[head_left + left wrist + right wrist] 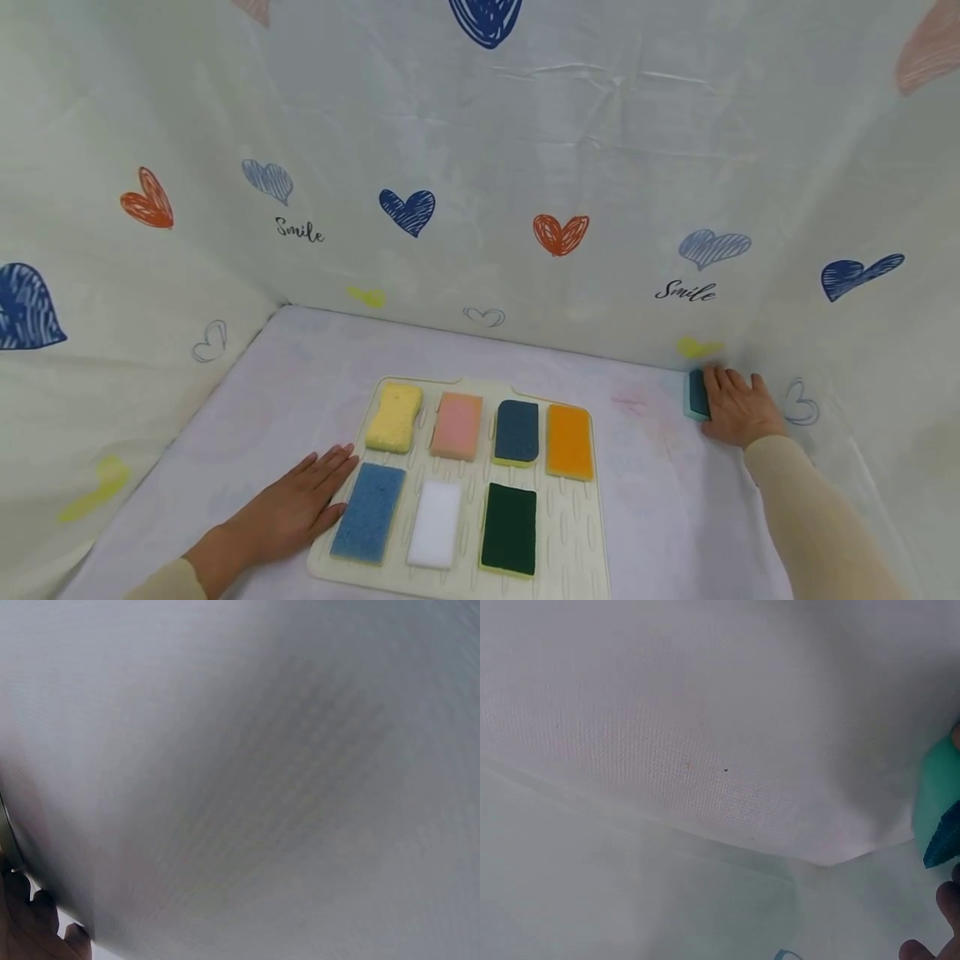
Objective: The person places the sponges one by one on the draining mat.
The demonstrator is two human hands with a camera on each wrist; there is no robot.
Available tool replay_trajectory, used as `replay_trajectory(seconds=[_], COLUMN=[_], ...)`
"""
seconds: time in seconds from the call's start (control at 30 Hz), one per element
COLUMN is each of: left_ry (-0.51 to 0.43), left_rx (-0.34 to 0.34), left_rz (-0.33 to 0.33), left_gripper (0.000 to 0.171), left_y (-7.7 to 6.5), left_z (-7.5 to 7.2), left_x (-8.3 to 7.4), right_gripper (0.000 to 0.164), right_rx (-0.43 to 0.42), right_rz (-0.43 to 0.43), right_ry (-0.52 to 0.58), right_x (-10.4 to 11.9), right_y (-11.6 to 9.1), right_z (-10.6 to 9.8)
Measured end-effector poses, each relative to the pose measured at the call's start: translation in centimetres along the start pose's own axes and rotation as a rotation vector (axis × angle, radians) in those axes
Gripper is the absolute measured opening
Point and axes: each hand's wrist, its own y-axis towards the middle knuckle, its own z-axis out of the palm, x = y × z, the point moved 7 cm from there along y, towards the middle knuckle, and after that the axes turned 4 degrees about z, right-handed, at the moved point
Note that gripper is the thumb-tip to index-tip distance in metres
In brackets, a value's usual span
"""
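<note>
At the far right corner of the table, my right hand [742, 407] grips a teal sponge [697, 395] with a dark blue scouring side. In the right wrist view the teal sponge [936, 787] shows at the right edge, with fingertips [949, 904] beside it. My left hand [288, 508] lies flat at the left edge of a cream ridged tray [566, 542], fingers straight, next to a blue sponge [367, 512]. Only a few of its fingertips [45, 907] show in the left wrist view.
On the tray lie a yellow sponge [394, 417], pink sponge [456, 425], dark blue sponge [516, 429], orange sponge [569, 442], white sponge [435, 523] and dark green sponge [509, 529]. Heart-printed cloth walls [480, 275] border the pale tabletop [652, 500]. A pinkish stain [630, 403] marks it.
</note>
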Motion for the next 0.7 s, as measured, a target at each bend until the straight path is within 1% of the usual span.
replay_trajectory(seconds=[0.17,0.3,0.43,0.53,0.6,0.7], left_ry=[-0.011,-0.001,0.007,0.007,0.008,0.000], left_rx=[0.012,0.015,-0.014,-0.027,-0.023,-0.008], left_rz=[-0.001,-0.006,0.011,0.010,0.000,-0.018], left_gripper=[0.065,0.066,0.065,0.065,0.065,0.066], left_y=[0.0,0.1,0.0,-0.1,-0.1,-0.2], left_z=[0.1,0.0,-0.1,0.0,0.0,0.0], left_x=[-0.1,-0.1,-0.2,-0.2,-0.1,0.0], right_gripper=[0.089,0.090,0.088,0.087,0.090,0.100], right_rx=[0.076,0.075,0.022,-0.050,-0.100,-0.174], right_rz=[0.025,0.022,-0.003,-0.011,-0.009,0.001], right_ry=[0.063,0.093,0.078,0.033,0.008,-0.013], right_x=[-0.1,0.0,0.2,0.5,0.6,1.0], right_y=[-0.4,-0.6,-0.7,-0.8,-0.9,-1.2], right_z=[0.5,0.3,-0.2,-0.8,-1.2,-1.9])
